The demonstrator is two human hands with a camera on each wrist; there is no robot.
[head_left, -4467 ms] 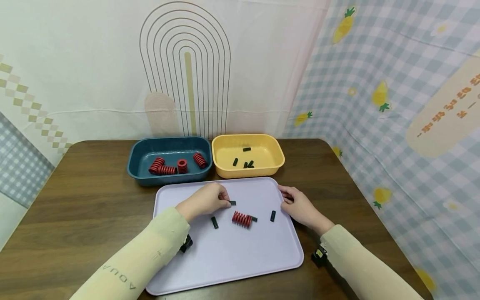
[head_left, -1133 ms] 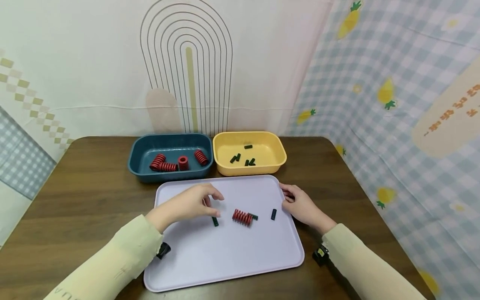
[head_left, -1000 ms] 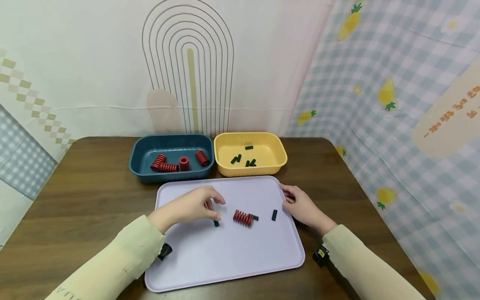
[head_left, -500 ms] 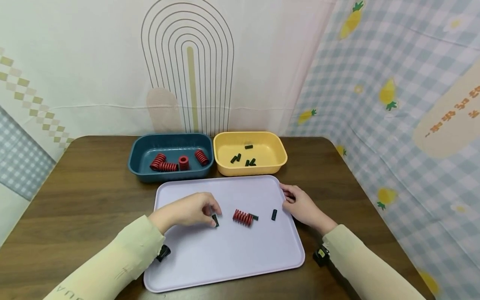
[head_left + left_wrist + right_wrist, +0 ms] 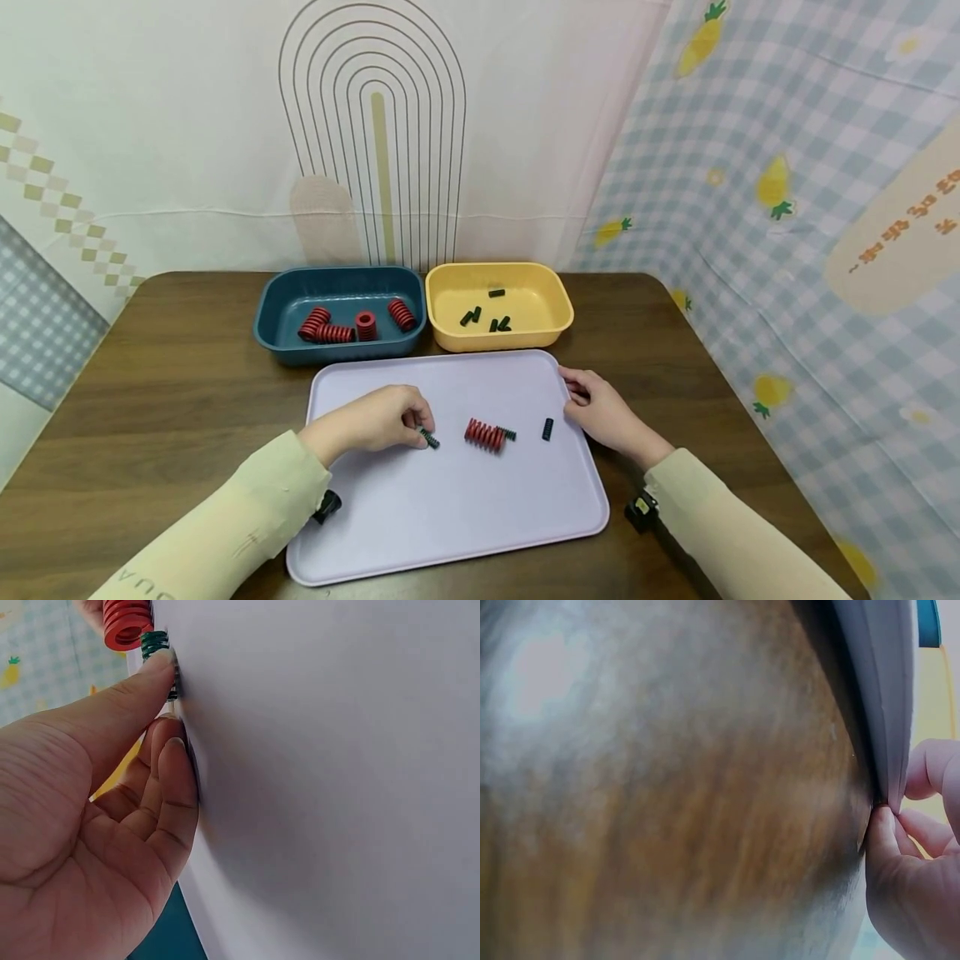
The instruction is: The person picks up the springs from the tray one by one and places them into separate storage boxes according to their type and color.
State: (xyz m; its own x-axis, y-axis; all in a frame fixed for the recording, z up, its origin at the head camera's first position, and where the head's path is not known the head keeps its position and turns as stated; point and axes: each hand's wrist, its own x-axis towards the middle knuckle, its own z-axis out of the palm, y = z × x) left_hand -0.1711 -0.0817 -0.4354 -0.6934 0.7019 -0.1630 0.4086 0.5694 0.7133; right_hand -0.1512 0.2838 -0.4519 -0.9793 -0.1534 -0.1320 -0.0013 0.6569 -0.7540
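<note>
My left hand [image 5: 384, 419], over the left half of the lilac tray [image 5: 450, 517], pinches a small dark green coil spring [image 5: 430, 439] between thumb and fingers. In the left wrist view the thumb presses on the same green spring [image 5: 155, 641], its end showing past the thumb tip. To the right of it lies a larger red spring [image 5: 484, 435], with a second green spring [image 5: 508, 433] partly hidden behind it. A third green spring [image 5: 547, 429] lies near the tray's right edge. My right hand [image 5: 600, 412] grips that edge, thumb and fingers at the rim [image 5: 900, 750].
Behind the tray stand a blue bin [image 5: 341, 354] with several red springs [image 5: 335, 334] and a yellow bin [image 5: 495, 342] with several green springs [image 5: 497, 293]. Both bins sit close to the tray's back rim on the brown wooden table [image 5: 187, 400].
A green spring has gone from the tray's upper middle, and one more lies in the yellow bin. My left hand came down onto another green spring and tilted it. My right hand stayed put.
</note>
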